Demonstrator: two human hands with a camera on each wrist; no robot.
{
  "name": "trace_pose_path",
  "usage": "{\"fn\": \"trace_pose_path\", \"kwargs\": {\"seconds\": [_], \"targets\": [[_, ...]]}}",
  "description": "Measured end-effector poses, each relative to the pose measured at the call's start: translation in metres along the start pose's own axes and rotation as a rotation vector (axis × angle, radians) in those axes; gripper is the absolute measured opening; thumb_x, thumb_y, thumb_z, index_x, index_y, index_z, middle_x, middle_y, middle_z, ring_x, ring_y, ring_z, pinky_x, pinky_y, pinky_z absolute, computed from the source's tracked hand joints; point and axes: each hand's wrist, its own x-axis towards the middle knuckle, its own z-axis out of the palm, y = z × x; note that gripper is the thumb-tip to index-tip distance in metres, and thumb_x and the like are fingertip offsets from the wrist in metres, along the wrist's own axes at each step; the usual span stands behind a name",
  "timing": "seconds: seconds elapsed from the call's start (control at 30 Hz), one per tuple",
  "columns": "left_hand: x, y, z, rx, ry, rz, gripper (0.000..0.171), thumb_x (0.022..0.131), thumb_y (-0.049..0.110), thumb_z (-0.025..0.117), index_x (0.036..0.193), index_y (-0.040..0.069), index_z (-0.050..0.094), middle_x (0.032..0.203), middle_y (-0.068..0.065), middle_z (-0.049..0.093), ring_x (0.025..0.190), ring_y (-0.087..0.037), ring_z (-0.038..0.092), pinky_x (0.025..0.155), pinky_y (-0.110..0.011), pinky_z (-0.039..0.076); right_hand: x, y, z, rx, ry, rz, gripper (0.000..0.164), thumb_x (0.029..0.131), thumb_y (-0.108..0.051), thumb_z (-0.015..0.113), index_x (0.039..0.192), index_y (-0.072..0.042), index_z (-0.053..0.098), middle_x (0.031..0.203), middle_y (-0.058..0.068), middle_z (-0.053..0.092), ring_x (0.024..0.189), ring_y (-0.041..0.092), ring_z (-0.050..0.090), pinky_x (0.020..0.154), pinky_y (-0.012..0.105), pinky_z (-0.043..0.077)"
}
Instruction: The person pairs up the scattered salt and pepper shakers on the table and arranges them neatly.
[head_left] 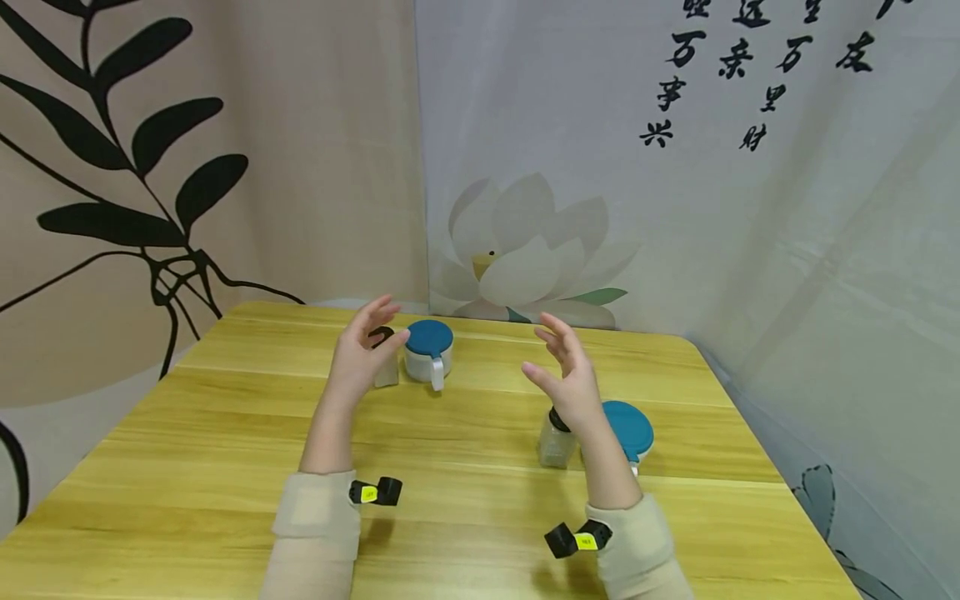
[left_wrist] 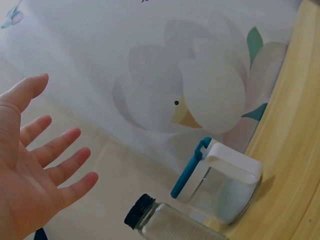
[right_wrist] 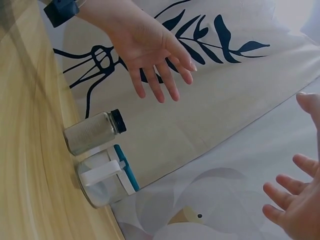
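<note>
My left hand (head_left: 358, 354) is raised with fingers spread and thumb apart, holding nothing. Behind it on the wooden table stand a small glass bottle (head_left: 387, 372) with a black cap, partly hidden by the hand, and a clear jar (head_left: 429, 354) with a blue lid and white handle. My right hand (head_left: 570, 383) is also raised, fingers loosely bent and nothing in its grasp. Below it stand a second black-capped glass bottle (head_left: 555, 444) and a second blue-lidded jar (head_left: 628, 429), the latter partly covered by the forearm. In the left wrist view, the far jar (left_wrist: 220, 185) shows pale contents.
The wooden table (head_left: 450, 517) reaches back to fabric hangings. A plant-patterned cloth (head_left: 322, 167) hangs on the left, and one with a lotus and black characters (head_left: 712, 233) on the right. A small black camera (head_left: 375, 492) is strapped at the left wrist, another (head_left: 577, 540) at the right.
</note>
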Motion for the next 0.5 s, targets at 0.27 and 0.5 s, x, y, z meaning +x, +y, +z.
{"fn": "trace_pose_path", "kwargs": {"seconds": [0.27,0.5], "targets": [[-0.003,0.005,-0.004,0.025,0.031,-0.043,0.059,0.092,0.010,0.065,0.144,0.003,0.039,0.138,-0.019,0.048,0.130,-0.034,0.039,0.104,-0.054,0.030,0.005,-0.003,0.011,-0.005,0.011,0.086,0.066,0.088,-0.008,0.066,0.146,-0.012,0.036,0.148,0.006,0.036,0.134,0.025,0.034,0.106,0.051,0.029],[0.004,-0.023,-0.009,0.027,0.076,-0.059,0.059,0.091,0.017,0.068,0.144,0.012,0.042,0.137,-0.010,0.052,0.130,-0.026,0.040,0.104,-0.053,0.029,0.005,-0.030,0.024,-0.019,0.004,0.124,0.065,0.087,-0.007,0.063,0.145,-0.001,0.034,0.145,0.019,0.038,0.134,0.037,0.031,0.108,0.055,0.023]]}}
